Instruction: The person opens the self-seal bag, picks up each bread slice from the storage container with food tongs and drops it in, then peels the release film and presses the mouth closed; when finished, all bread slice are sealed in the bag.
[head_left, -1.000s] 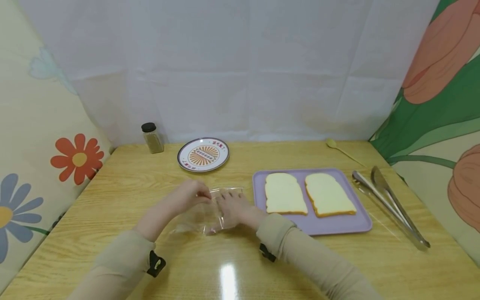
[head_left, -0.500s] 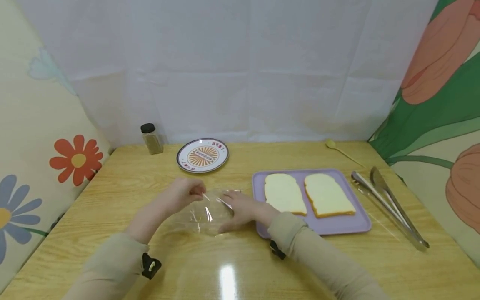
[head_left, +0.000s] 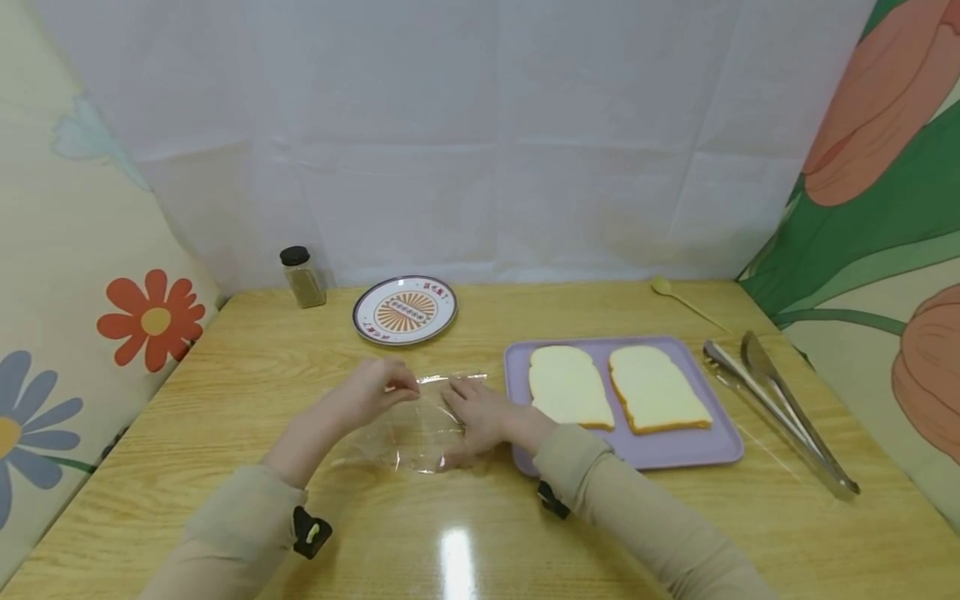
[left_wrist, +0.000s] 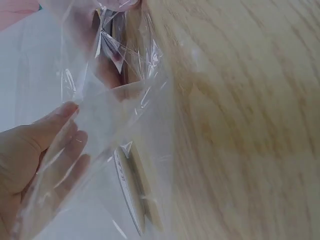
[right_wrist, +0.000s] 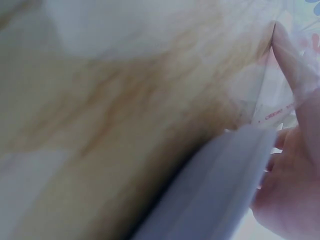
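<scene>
I see colourless plastic film [head_left: 420, 435], a round white plate [head_left: 406, 311] with orange rays, and a rectangular lilac tray [head_left: 643, 454].

Lettering [head_left: 436, 287] on the patterned plate [head_left: 405, 332] is unreadably small. The right sleeve [head_left: 633, 508], cut off by the head view's edge, hides part of the purple tray [head_left: 675, 452]. The left wrist view crops the left hand [left_wrist: 22, 155].
</scene>
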